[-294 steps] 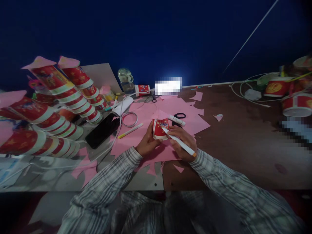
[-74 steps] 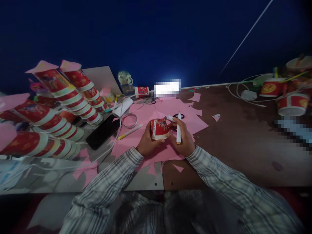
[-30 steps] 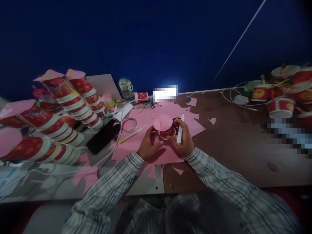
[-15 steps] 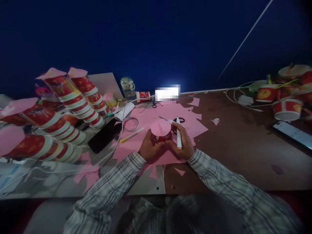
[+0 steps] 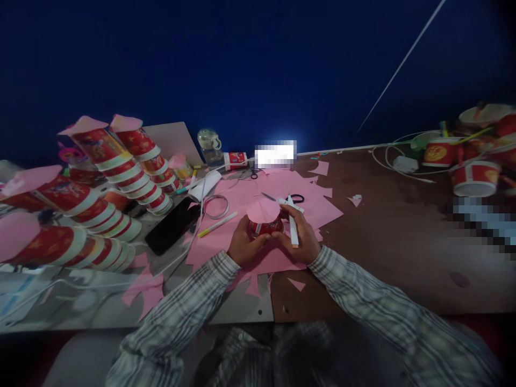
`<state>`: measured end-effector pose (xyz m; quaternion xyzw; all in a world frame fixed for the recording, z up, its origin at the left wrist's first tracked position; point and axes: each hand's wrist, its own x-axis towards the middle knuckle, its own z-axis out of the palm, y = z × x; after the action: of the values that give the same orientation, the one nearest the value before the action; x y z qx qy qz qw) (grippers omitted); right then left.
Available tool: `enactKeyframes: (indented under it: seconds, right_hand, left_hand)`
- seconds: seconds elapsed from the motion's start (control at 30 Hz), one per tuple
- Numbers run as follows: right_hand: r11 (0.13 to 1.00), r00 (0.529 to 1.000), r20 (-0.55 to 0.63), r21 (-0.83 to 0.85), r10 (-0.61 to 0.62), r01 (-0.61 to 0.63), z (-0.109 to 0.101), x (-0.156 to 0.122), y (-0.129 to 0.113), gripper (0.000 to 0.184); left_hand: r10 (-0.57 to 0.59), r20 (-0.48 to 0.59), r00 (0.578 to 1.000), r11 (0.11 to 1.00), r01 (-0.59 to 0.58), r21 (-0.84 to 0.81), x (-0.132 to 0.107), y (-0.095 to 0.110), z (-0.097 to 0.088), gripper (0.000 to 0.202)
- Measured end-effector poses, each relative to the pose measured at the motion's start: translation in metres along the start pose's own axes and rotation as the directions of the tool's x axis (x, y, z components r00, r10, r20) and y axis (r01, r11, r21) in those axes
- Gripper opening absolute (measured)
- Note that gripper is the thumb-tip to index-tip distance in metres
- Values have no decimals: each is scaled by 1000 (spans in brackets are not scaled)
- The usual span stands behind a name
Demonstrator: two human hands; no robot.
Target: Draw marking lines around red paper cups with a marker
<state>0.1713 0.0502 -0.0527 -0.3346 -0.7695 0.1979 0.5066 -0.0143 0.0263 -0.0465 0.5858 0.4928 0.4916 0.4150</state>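
Observation:
A red paper cup (image 5: 264, 228), topped by a pink paper cone (image 5: 263, 210), is held between my two hands over the middle of the desk. My left hand (image 5: 246, 244) wraps its left side, fingers closed. On the other side, my right hand (image 5: 306, 239) grips the cup's right edge and also keeps a white marker (image 5: 293, 226) pinned upright along its fingers. Beneath both hands lies a large pink paper sheet (image 5: 226, 252). Black-handled scissors (image 5: 297, 199) rest on it just beyond my right hand. To the left lies a yellow-and-white marker (image 5: 217, 224).
Tall stacks of red cups with pink cone tops (image 5: 100, 148) lean at the left, near a black phone (image 5: 169, 228) and a white cable (image 5: 187, 242). A water bottle (image 5: 212, 150) stands behind. Used red cups (image 5: 473, 177) crowd the far right. Pink scraps (image 5: 147, 282) lie about.
The cup has turned slightly in my hands, with a little more of its red side showing. Both hands stay almost in place, still around it.

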Motion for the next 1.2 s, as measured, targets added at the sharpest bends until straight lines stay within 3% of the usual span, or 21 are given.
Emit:
enactKeyframes:
  seconds: [0.4,0.73,0.97,1.2]
  right_hand:
    - [1000,1000,-5,-6,29,-29,1,-1,0,64]
    - [996,986,-145,52,75,-69,-2,3,0,47]
    - [995,993,-90,61,80,-74,-1,3,-1,44]
    - [997,998,-55,76,3,1,-5,4,-6,48]
  left_hand:
    - [-9,-61,998,998,12,59,0,1,-2,59]
    - [-15,-62,998,999,12,-53,3,-7,-6,56]
    - [48,11,999,989,-46,-144,5,-8,-5,60]
    - [120,-2,993,976,-118,-184,6,-8,-3,58]
